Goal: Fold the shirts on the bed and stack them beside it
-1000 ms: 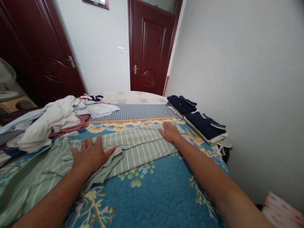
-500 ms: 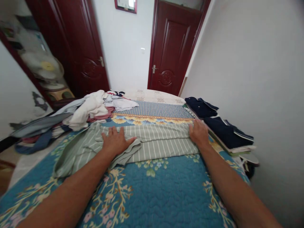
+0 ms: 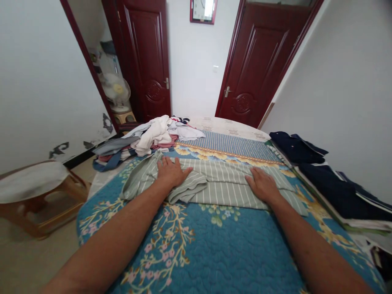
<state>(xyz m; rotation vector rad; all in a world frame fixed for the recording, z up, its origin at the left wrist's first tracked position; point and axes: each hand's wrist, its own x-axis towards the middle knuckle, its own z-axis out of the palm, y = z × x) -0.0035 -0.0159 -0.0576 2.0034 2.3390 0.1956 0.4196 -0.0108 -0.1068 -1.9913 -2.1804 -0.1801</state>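
Note:
A green garment with thin white stripes (image 3: 220,183) lies spread across a blue floral quilt (image 3: 214,245) on the bed. My left hand (image 3: 172,172) rests flat on its left part, fingers stretched out, beside a bunched fold. My right hand (image 3: 262,184) lies flat on the right part of the same garment, fingers together and extended. Neither hand grips anything.
A heap of loose clothes (image 3: 147,139) sits at the bed's far left. Folded dark navy clothes (image 3: 324,163) are stacked along the right wall. A wooden stool (image 3: 39,192) stands on the floor at left, a fan (image 3: 114,87) in the doorway, and two dark red doors behind.
The view has swung left, showing the stool and the doorway. My right hand slid leftward and toward me along the striped garment; my left hand stayed flat on it.

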